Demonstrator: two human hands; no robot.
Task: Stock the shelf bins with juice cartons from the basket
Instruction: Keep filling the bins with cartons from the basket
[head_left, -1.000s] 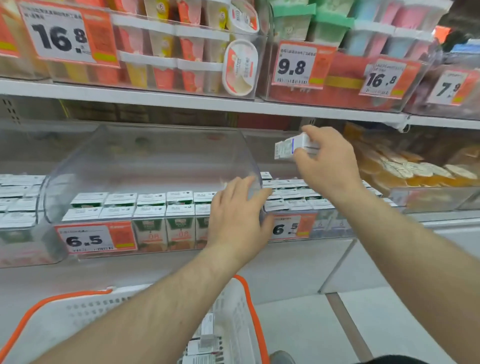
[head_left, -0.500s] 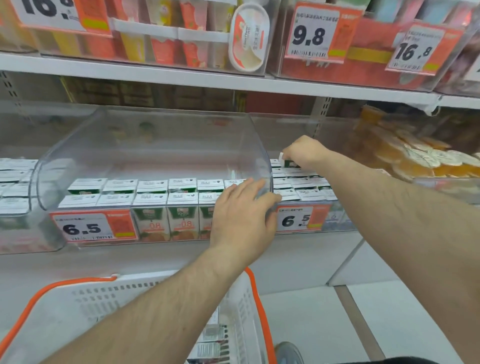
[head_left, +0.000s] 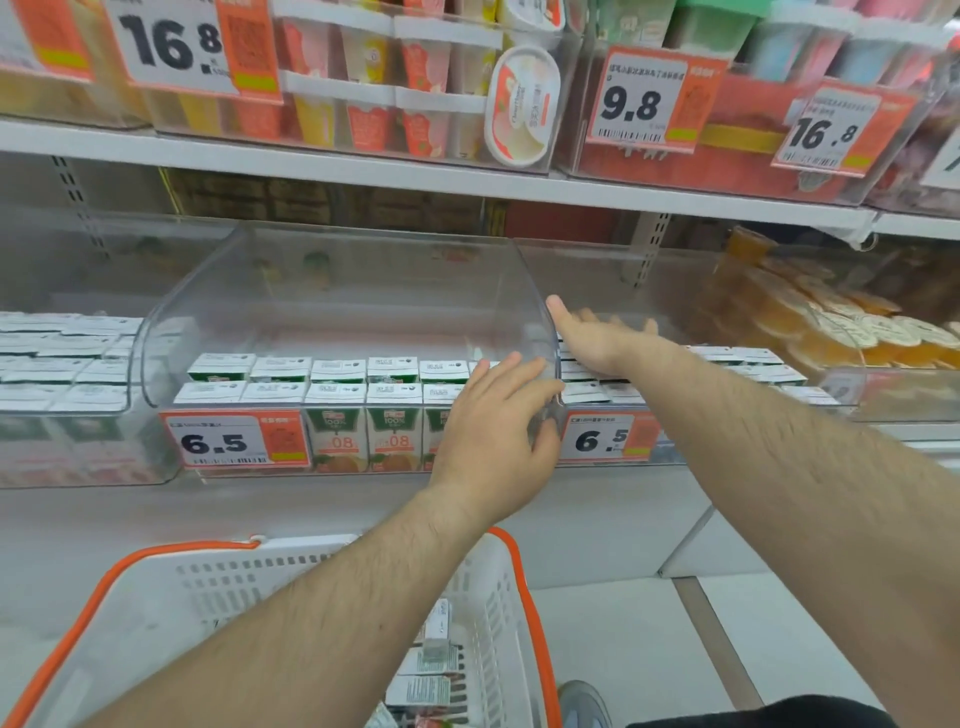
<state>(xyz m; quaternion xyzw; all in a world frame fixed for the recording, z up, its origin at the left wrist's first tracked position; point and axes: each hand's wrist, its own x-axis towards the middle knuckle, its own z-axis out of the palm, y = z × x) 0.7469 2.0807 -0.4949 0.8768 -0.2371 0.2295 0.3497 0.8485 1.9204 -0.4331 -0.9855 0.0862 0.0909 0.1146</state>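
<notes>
Right hand (head_left: 597, 340) released carton, now flat over bin cartons (head_left: 587, 387).

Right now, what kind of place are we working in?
Most likely a supermarket aisle: shelves carry orange price tags, clear bins hold rows of juice cartons, and a white shopping basket with an orange rim sits below.
</notes>
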